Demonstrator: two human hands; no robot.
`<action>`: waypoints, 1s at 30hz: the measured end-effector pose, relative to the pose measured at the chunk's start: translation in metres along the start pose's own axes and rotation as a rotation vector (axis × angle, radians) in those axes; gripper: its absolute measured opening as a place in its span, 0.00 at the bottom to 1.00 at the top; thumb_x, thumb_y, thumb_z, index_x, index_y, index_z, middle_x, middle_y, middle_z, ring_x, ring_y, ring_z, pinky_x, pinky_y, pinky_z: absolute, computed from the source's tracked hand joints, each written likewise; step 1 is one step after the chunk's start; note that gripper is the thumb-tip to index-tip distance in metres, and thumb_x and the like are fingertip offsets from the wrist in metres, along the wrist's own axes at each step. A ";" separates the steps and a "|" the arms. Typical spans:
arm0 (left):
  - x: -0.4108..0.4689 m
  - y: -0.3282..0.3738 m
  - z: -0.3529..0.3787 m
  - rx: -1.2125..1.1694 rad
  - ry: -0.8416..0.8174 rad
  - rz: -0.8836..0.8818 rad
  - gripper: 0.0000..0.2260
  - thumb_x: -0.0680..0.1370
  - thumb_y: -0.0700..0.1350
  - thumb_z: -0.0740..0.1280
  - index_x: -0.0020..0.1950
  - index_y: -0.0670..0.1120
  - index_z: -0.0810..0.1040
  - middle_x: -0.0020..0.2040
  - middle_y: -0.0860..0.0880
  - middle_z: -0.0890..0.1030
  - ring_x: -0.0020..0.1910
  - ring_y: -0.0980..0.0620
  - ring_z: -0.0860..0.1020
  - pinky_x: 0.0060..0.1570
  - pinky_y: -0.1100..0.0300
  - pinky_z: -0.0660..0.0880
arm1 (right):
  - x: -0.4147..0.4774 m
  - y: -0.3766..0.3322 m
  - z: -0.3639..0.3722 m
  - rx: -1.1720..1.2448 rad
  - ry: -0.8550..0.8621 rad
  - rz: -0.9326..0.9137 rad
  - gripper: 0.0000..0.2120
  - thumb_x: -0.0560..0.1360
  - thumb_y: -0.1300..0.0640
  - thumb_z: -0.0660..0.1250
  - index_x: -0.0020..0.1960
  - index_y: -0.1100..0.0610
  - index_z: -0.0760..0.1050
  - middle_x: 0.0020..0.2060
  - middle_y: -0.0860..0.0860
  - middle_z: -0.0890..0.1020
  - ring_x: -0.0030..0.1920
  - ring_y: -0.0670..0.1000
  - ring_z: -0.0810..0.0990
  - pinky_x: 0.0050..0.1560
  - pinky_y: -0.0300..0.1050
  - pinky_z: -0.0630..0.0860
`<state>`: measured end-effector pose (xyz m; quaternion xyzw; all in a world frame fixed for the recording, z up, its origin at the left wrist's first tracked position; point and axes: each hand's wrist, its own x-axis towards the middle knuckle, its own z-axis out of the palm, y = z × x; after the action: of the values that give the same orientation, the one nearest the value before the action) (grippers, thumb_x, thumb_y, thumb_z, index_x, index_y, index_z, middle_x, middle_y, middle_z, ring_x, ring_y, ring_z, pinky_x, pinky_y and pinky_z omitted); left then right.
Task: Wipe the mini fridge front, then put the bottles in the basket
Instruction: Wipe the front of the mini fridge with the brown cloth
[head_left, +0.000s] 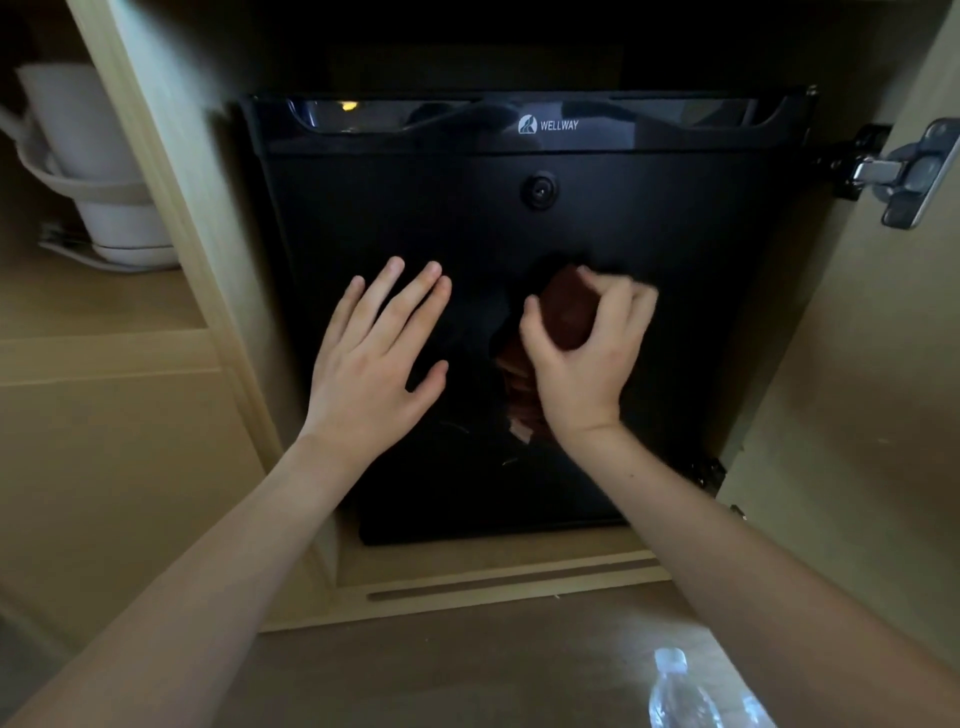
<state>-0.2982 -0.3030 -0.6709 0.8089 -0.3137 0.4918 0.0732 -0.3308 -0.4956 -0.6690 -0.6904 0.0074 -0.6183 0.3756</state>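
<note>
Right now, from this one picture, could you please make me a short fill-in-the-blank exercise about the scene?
1. The right hand grips a dark red ____ against the fridge door.
2. The left hand rests flat on the door and holds ____.
3. The white logo on the door reads ____.
4. A clear plastic ____ is on the floor.
Missing words: cloth; nothing; WELLWAY; bottle.

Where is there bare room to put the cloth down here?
Bare floor lies between the cabinet sill and the bottle, mostly to its left. The shelf in front of the kettle is bare too. Crowded: the middle of the fridge door, where the left hand and the right hand with the cloth sit.
</note>
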 end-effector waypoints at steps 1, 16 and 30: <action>0.000 0.000 0.000 -0.001 0.001 -0.003 0.30 0.77 0.48 0.70 0.77 0.44 0.65 0.77 0.48 0.65 0.78 0.45 0.59 0.77 0.45 0.55 | -0.015 0.006 -0.001 0.001 -0.037 0.019 0.19 0.69 0.59 0.77 0.53 0.66 0.75 0.51 0.54 0.69 0.50 0.45 0.70 0.57 0.29 0.67; 0.000 -0.002 -0.001 -0.066 0.026 -0.013 0.30 0.76 0.46 0.72 0.76 0.44 0.67 0.76 0.48 0.67 0.78 0.46 0.59 0.77 0.47 0.55 | -0.070 0.001 0.019 0.069 -0.052 0.224 0.20 0.71 0.57 0.76 0.56 0.63 0.72 0.52 0.53 0.68 0.51 0.45 0.71 0.55 0.29 0.70; -0.027 -0.019 -0.003 -0.100 -0.050 -0.037 0.30 0.77 0.43 0.71 0.77 0.45 0.66 0.77 0.49 0.65 0.79 0.47 0.58 0.77 0.47 0.55 | -0.095 0.002 0.024 0.085 -0.015 0.328 0.19 0.73 0.57 0.74 0.58 0.63 0.71 0.52 0.54 0.68 0.54 0.33 0.69 0.56 0.25 0.66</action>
<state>-0.2979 -0.2750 -0.6885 0.8220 -0.3246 0.4536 0.1146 -0.3311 -0.4396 -0.7498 -0.6679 0.0910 -0.5433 0.5004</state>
